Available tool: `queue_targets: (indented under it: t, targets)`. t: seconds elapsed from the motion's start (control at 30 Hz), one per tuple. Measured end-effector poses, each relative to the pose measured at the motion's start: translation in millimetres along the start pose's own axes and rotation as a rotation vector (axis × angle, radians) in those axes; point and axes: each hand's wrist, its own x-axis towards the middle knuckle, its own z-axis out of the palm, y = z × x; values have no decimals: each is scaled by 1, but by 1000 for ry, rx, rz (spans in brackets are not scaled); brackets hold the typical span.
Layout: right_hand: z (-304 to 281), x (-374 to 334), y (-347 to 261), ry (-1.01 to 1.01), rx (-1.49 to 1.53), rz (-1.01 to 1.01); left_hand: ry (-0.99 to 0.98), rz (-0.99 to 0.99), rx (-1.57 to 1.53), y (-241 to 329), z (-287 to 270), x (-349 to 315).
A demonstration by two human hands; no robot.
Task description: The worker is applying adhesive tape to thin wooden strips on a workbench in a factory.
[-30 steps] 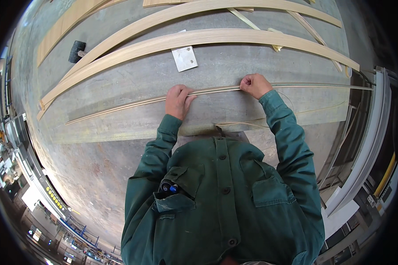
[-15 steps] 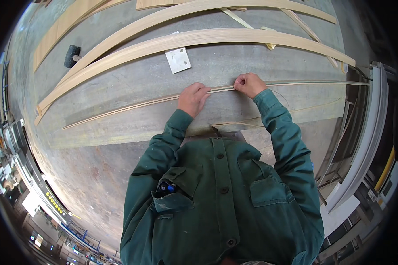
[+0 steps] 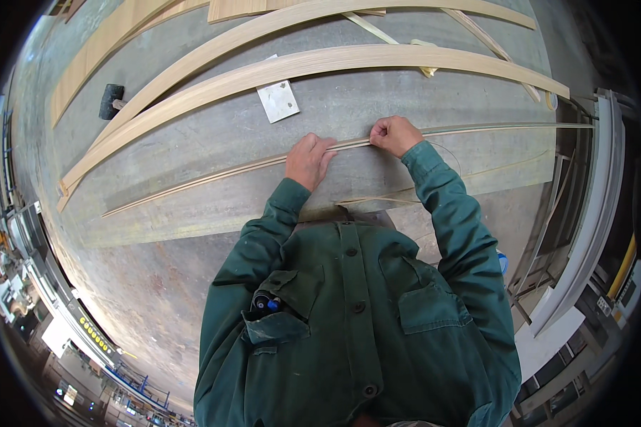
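Long, narrow wooden strips lie side by side across the table in front of me, from the lower left to the far right edge. My left hand rests over them near the middle, its fingers closed around the strips. A short way to the right, my right hand pinches at the same strips with thumb and forefinger. Its fingertips cover what exactly lies between them. From behind the right wrist a very thin, curved sliver loops down toward the table.
Two curved wooden boards arch across the table beyond my hands. A metal plate lies against the nearer one, and a black-headed mallet at the left. A grey metal rail stands along the right side. Thin offcuts lie near my body.
The view has shifted slightly. My right hand's fingertips sit a little further left, while both hands stay closed at the strips.
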Motion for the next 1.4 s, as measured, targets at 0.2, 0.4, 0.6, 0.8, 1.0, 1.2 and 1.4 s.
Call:
queue_targets:
  t: [0.2, 0.4, 0.6, 0.8, 1.0, 1.2, 1.4]
  targets:
    - [2, 1, 2, 13, 2, -5, -65, 41, 26, 5, -3, 5]
    - [0, -1, -2, 5, 13, -4, -46, 71, 42, 3, -2, 4]
    - [1, 0, -2, 2, 28, 0, -22, 80, 32, 7, -2, 8]
    - [0, -1, -4, 8, -4, 9, -58, 106, 57, 15, 6, 14]
    - [1, 0, -3, 9, -15, 9, -14, 104, 29, 13, 12, 15]
    - [0, 0, -5, 13, -22, 4, -33, 104, 86, 11, 12, 12]
    - [3, 1, -2, 34, -58, 12, -21, 91, 80, 23, 12, 21]
